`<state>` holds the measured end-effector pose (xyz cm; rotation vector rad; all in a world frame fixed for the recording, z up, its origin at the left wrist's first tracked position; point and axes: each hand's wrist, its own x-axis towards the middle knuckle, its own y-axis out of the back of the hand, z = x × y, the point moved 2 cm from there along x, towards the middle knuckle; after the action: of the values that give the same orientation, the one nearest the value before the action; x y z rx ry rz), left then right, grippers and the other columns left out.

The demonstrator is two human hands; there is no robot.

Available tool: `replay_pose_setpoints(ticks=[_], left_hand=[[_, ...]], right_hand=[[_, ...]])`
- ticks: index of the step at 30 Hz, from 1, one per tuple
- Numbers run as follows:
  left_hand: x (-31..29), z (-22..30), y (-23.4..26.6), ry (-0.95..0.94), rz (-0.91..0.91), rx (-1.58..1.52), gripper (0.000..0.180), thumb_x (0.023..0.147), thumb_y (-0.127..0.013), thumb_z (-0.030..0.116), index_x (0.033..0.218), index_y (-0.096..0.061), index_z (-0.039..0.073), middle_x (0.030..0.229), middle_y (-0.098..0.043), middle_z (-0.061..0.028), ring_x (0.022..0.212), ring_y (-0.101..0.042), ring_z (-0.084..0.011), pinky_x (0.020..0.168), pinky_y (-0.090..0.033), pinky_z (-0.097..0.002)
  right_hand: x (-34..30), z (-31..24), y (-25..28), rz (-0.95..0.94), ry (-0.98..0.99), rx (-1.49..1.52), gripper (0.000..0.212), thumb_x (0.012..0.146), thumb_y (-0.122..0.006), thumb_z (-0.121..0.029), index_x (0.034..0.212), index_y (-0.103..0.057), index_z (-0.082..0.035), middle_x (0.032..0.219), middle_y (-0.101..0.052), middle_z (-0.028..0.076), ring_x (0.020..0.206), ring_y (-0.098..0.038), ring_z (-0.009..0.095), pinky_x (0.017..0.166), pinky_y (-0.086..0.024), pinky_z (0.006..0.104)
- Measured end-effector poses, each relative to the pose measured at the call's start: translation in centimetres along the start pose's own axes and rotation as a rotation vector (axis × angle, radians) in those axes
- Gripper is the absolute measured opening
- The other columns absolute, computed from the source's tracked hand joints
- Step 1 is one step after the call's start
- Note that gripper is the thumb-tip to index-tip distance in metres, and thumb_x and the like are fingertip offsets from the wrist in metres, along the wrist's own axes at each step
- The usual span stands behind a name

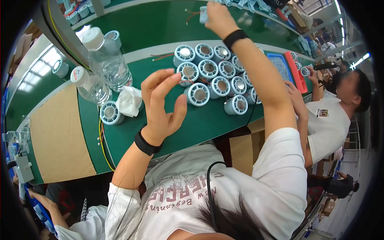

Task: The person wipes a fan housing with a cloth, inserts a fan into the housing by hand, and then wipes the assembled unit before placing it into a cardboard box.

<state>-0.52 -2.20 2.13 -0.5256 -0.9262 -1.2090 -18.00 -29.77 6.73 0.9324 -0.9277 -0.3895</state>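
My left hand (162, 106) is raised over the near side of the green bench, its fingers apart and nothing in them. Just beyond its fingertips stands a cluster of light-blue round motor-like housings (199, 94) with slotted rims and grey discs in their centres. My right arm reaches across this cluster to the far side. There my right hand (221, 20) is closed on a light-blue part (203, 15) with thin reddish wires trailing from it. The part's full shape is hidden by the fingers.
Two clear plastic bottles (108, 66), a crumpled white tissue (129, 101) and another housing (111, 113) stand to the left. Cardboard (60, 132) lies farther left. Right of the cluster are a blue tray (280, 67) and a red holder (298, 72). A co-worker (330, 116) sits close on the right.
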Motion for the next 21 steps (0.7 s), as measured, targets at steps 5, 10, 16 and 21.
replay_pose_setpoints(ticks=[5, 10, 16, 21], left_hand=[[0.2, -0.5, -0.9, 0.126, 0.101, -0.168, 0.064, 0.077, -0.070, -0.002, 0.135, -0.043, 0.001, 0.130, -0.043, -0.0163, 0.109, -0.056, -0.0256, 0.092, -0.051, -0.0365], [0.6, 0.3, -1.1, 0.201, 0.012, -0.347, 0.075, 0.073, -0.077, 0.004, 0.138, -0.041, 0.001, 0.135, -0.043, -0.0155, 0.108, -0.058, -0.0238, 0.093, -0.051, -0.0362], [0.2, 0.4, -0.5, 0.018, -0.363, -0.392, 0.086, 0.070, -0.081, 0.015, 0.141, -0.036, -0.003, 0.139, -0.041, -0.0192, 0.121, -0.052, -0.0287, 0.102, -0.044, -0.0385], [0.5, 1.1, -0.6, -0.011, -0.145, -0.300, 0.074, 0.061, -0.080, 0.020, 0.128, -0.057, 0.003, 0.117, -0.055, -0.0136, 0.099, -0.057, -0.0246, 0.084, -0.050, -0.0343]], right_hand=[[-5.5, -5.0, 14.1, -0.185, -0.287, 0.838, 0.056, 0.071, -0.077, -0.006, 0.120, -0.051, 0.001, 0.117, -0.059, 0.014, 0.108, -0.061, 0.023, 0.087, -0.054, 0.0325], [-13.9, -9.0, 18.6, -0.256, -0.401, 1.497, 0.070, 0.064, -0.083, 0.000, 0.125, -0.049, 0.001, 0.121, -0.052, 0.008, 0.117, -0.055, 0.020, 0.092, -0.054, 0.0329], [-18.7, -11.3, 18.9, -0.169, -0.416, 1.597, 0.082, 0.062, -0.086, -0.003, 0.133, -0.045, -0.002, 0.130, -0.050, 0.008, 0.118, -0.054, 0.020, 0.094, -0.051, 0.0313], [-20.7, -12.0, 19.4, 0.006, -0.357, 1.219, 0.103, 0.060, -0.089, -0.011, 0.145, -0.032, -0.002, 0.137, -0.047, 0.014, 0.112, -0.055, 0.021, 0.092, -0.048, 0.0314]])
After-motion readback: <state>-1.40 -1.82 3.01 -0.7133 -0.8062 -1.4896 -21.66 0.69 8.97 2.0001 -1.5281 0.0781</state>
